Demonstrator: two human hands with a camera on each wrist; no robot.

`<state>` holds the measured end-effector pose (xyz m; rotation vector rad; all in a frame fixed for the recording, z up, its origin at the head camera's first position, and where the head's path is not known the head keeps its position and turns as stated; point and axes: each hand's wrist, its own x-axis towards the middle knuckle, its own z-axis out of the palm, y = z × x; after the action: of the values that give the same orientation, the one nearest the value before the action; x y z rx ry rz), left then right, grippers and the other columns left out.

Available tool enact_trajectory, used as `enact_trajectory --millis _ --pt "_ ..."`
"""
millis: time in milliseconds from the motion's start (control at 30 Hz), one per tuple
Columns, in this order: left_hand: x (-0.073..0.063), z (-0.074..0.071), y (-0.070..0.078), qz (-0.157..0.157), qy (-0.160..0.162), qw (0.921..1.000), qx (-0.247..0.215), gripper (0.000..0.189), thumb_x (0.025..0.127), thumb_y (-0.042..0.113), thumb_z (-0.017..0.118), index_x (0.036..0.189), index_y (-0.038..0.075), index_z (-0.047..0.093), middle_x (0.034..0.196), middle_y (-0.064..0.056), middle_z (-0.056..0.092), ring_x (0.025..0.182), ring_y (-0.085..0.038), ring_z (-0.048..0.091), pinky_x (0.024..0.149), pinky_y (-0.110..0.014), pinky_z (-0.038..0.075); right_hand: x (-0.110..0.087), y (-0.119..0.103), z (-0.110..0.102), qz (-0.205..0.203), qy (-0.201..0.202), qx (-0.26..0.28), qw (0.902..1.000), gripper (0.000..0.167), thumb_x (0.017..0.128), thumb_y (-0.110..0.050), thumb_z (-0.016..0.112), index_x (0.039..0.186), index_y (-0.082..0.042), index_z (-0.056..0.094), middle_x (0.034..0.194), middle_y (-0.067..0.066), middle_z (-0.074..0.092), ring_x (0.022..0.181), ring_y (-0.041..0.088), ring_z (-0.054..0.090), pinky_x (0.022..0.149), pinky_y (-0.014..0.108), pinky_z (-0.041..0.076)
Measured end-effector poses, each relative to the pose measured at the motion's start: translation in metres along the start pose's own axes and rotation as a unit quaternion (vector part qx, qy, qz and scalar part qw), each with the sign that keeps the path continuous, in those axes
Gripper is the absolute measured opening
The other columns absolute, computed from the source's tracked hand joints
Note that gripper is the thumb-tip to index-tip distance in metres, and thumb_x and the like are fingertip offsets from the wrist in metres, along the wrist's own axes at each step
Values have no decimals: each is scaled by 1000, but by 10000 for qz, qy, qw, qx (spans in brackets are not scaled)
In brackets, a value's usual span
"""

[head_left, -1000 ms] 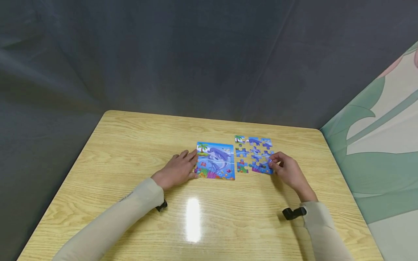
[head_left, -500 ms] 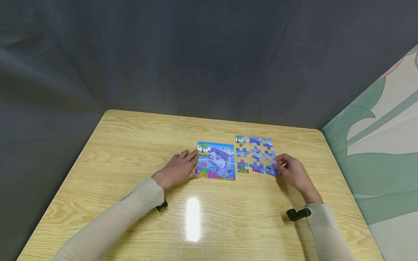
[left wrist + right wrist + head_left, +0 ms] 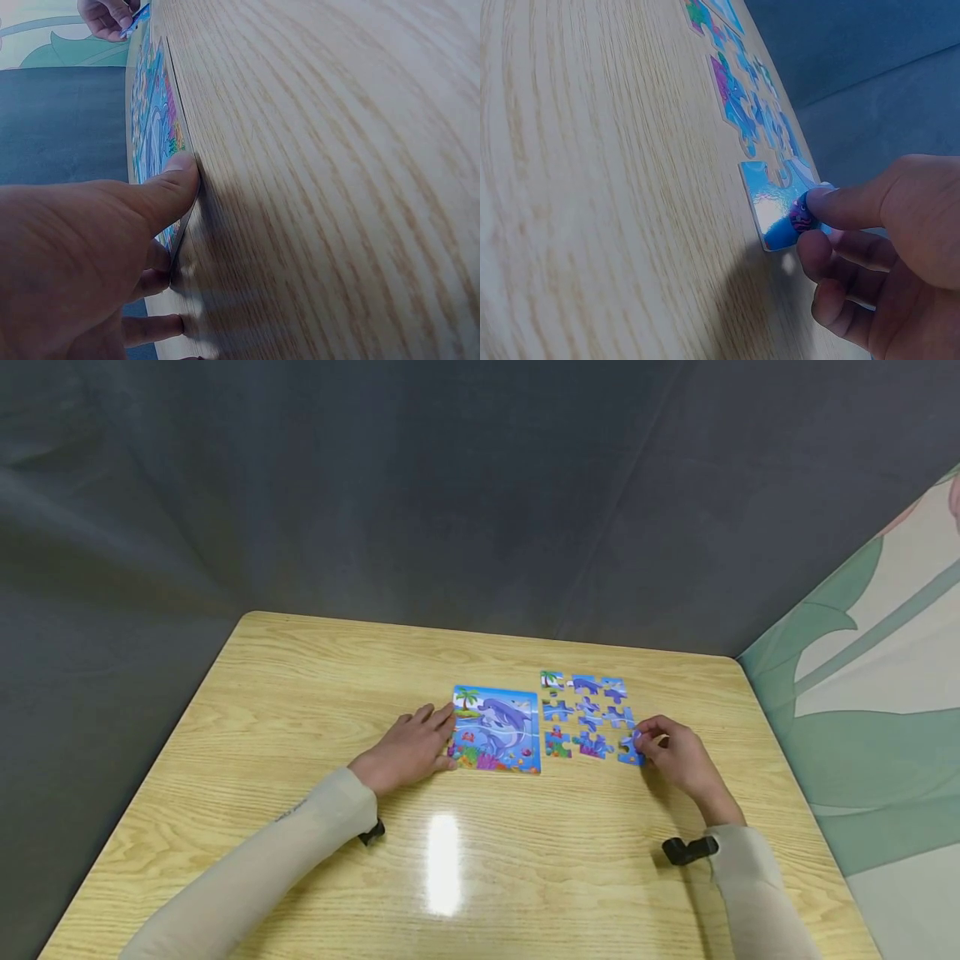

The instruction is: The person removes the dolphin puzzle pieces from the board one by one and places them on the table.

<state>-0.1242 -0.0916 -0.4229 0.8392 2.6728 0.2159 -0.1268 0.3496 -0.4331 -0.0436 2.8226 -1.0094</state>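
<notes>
A square board with a dolphin picture (image 3: 495, 731) lies flat on the wooden table. My left hand (image 3: 408, 752) rests at its left side with fingers stretched out. In the left wrist view, the thumb (image 3: 176, 180) touches the board's near edge. To the right, my right hand (image 3: 678, 764) pinches a blue corner puzzle piece (image 3: 769, 199) between thumb and fingers. That piece sits at the lower right of several loose puzzle pieces (image 3: 588, 714), laid out in rows. A small gap parts it from the piece with purple coral (image 3: 731, 97).
The light wooden table (image 3: 525, 860) carries a bright glare patch in front of the board. A dark cloth (image 3: 480, 510) hangs behind and to the left. At the right stands a wall panel (image 3: 885, 718) with green leaf shapes.
My right hand has moved a little right with the corner puzzle piece, widening the gap to the coral piece. The left hand and the board have stayed in place.
</notes>
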Motion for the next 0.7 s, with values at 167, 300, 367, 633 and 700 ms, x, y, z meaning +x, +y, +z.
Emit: enact_trajectory --millis 167,300,367,633,700 --pt "1 0 0 -14 -45 10000 -15 77 111 45 55 169 3 28 180 -16 17 164 -46 22 127 -66 33 2 0 1 21 -11 -27 10000 22 110 -8 56 127 4 64 108 20 65 76 15 60 60 23 52" --pt "0 0 -1 -18 -63 10000 -4 77 111 46 55 169 3 27 180 -16 16 164 -46 22 127 -65 33 4 1 2 37 -42 -87 9999 23 110 -8 56 127 4 65 110 21 66 77 15 59 61 22 52" --pt "0 0 -1 -16 -54 10000 -5 78 110 46 55 169 3 27 180 -16 16 164 -46 22 127 -65 34 5 1 3 41 -58 -135 9999 23 110 -7 56 128 5 65 110 21 66 77 15 58 61 22 52" --pt "2 2 -2 -15 4 10000 -14 78 110 46 56 169 3 28 180 -16 18 164 -45 24 127 -65 34 9 0 4 19 -51 -302 9995 24 110 -7 55 129 5 65 110 21 66 80 20 56 61 22 48" --pt "2 2 -2 -14 5 10000 -10 78 110 46 56 169 3 28 180 -16 18 164 -45 23 127 -65 34 9 0 5 8 -19 -328 9995 24 110 -7 56 129 5 66 110 21 66 81 20 56 61 22 47"
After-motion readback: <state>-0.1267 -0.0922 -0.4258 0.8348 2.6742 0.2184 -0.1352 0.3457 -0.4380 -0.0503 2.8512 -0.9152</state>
